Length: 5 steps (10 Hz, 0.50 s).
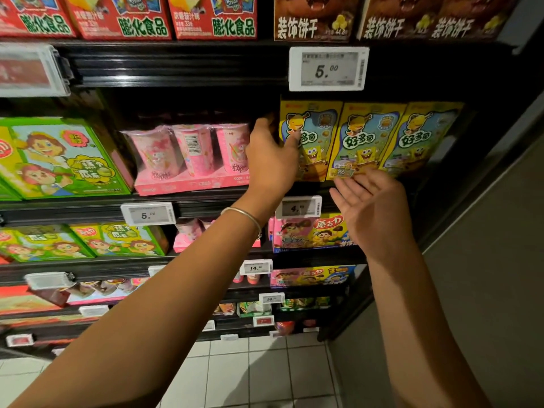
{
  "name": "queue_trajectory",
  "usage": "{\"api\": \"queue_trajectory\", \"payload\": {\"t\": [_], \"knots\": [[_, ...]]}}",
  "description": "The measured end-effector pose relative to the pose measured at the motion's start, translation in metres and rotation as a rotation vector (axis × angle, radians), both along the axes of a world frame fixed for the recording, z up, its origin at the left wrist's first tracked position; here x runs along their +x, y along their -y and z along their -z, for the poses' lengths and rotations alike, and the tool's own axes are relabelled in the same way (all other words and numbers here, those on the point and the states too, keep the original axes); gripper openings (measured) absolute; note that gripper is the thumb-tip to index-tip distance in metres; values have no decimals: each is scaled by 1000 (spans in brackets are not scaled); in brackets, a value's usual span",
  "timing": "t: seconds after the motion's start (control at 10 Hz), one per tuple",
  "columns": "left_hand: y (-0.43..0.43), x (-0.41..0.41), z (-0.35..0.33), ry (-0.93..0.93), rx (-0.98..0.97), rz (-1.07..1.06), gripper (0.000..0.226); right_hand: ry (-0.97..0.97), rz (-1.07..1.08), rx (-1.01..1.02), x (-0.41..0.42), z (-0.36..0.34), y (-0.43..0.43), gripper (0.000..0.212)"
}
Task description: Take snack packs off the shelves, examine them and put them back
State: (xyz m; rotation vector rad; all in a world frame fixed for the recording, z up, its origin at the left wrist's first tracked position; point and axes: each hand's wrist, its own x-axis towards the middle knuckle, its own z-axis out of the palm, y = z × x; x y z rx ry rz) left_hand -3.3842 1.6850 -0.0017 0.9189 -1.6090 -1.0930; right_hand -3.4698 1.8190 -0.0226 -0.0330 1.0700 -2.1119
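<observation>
Three yellow snack boxes with a cartoon sponge stand side by side on the middle shelf [206,198]. My left hand [272,154] grips the left edge of the leftmost yellow box [316,136], thumb on its front, fingers behind its side. The box stands upright on the shelf. My right hand [371,207] is open, palm up, just below and in front of the middle yellow box [365,139], touching nothing. The third yellow box [424,139] stands at the right end.
A pink tray of wrapped cups [191,157] stands left of my left hand. Green boxes [59,160] are farther left. Red and brown boxes fill the shelf above. A price tag [328,69] hangs above the yellow boxes. Lower shelves hold more snacks; tiled floor [265,372] below.
</observation>
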Motion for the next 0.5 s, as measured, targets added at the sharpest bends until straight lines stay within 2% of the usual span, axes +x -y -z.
{"api": "queue_trajectory", "payload": {"t": [0.1,0.3,0.4,0.5], "knots": [[-3,1,1,43,4,7,36,6,1,15,2,-2,1,54],[-29,25,1,-11,7,48,66,-58,-57,35,5,4,-4,58],[-46,58,11,-166,52,117,56,-119,-82,47,8,14,-8,56],[-48,101,20,-241,202,175,45,-179,-80,89,14,20,-13,54]]}}
